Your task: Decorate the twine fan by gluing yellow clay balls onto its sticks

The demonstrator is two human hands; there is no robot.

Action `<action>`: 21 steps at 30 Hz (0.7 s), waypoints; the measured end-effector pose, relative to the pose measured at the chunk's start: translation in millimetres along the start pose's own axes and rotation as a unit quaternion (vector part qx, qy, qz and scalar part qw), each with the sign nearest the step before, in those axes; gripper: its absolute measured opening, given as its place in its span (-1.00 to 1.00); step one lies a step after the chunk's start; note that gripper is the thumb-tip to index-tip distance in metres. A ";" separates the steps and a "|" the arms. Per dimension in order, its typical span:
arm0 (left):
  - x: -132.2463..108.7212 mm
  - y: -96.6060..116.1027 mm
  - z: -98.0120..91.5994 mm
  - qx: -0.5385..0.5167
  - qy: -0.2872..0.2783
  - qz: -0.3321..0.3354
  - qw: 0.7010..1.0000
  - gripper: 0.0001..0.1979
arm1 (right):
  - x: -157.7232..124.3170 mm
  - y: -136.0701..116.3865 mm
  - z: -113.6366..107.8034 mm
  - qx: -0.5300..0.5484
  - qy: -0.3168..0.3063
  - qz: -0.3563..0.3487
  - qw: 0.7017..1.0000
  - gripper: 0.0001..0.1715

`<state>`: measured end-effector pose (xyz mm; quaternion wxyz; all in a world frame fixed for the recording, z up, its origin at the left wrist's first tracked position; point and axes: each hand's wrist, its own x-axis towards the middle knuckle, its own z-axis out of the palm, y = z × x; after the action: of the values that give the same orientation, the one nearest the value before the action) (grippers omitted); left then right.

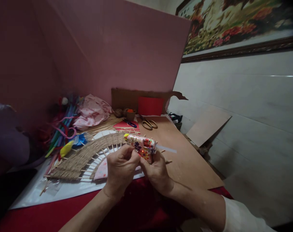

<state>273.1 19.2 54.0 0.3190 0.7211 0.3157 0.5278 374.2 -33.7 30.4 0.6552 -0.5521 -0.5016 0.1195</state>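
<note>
1. Your right hand (158, 174) grips the glue gun (148, 145) (yellow tip (126, 137) leftward).
2. Your left hand (119, 167) bends its fingers against it; whether they grip, I cannot tell.
3. The glue gun is over the fan (69, 164)'s right side, near the scissors (149, 124).

Right hand (158, 172) holds a flowered glue gun (141, 141) beside left hand (122, 166).
</note>
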 end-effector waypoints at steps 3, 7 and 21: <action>-0.6 -0.7 0.9 0.012 0.015 0.010 1.000 -0.84 | 0.1 -2.0 4.2 0.080 -0.005 0.039 0.996 -0.84; -1.3 -5.5 -0.3 0.024 0.023 0.009 0.999 -0.84 | 0.9 -6.5 4.9 0.170 -0.003 0.112 0.979 -0.77; -13.5 11.3 -13.4 -0.067 -0.259 0.051 0.962 -0.66 | 19.6 0.5 -8.4 0.294 -0.032 0.215 0.931 -0.65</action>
<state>258.3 3.4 58.6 0.4096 0.8253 0.1493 0.3589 390.2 -24.7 41.2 0.7306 -0.4250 -0.3336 0.4176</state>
